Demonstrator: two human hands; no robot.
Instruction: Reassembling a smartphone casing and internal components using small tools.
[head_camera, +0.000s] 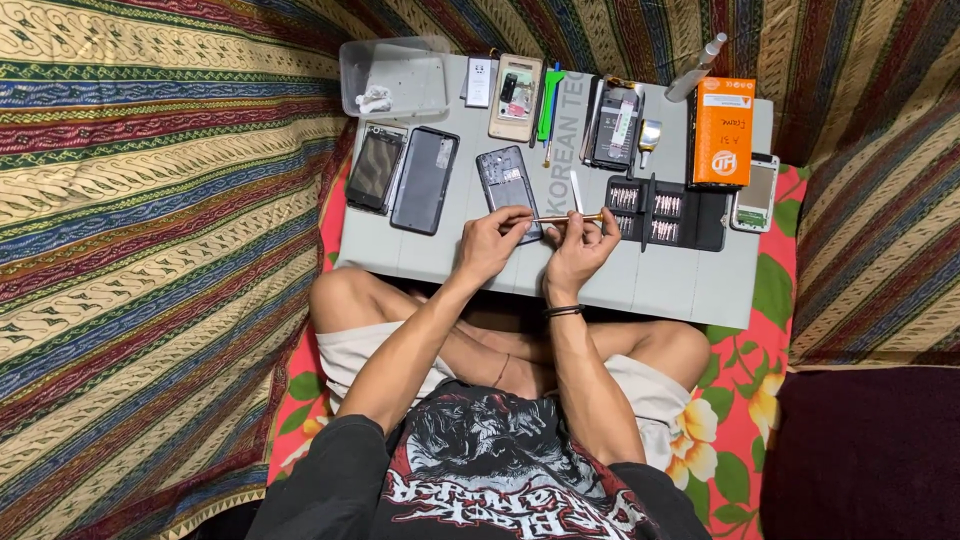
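Note:
My left hand (492, 240) and my right hand (583, 248) are together over the near middle of a grey work mat (440, 262). Both pinch a slim gold-coloured screwdriver (566, 217), which lies level between them. The left fingertips are at its left tip, over the lower end of an opened dark phone (506, 180). The right fingers grip its handle end. A black bit-set case (668, 213) lies just right of the hands.
On the mat: two dark phone panels (405, 175) at left, a clear plastic box (394, 78), a beige phone (516, 96), a green pry tool (548, 104), another opened phone (615, 123), an orange box (723, 131), a white phone (757, 192). Patterned cloth surrounds it.

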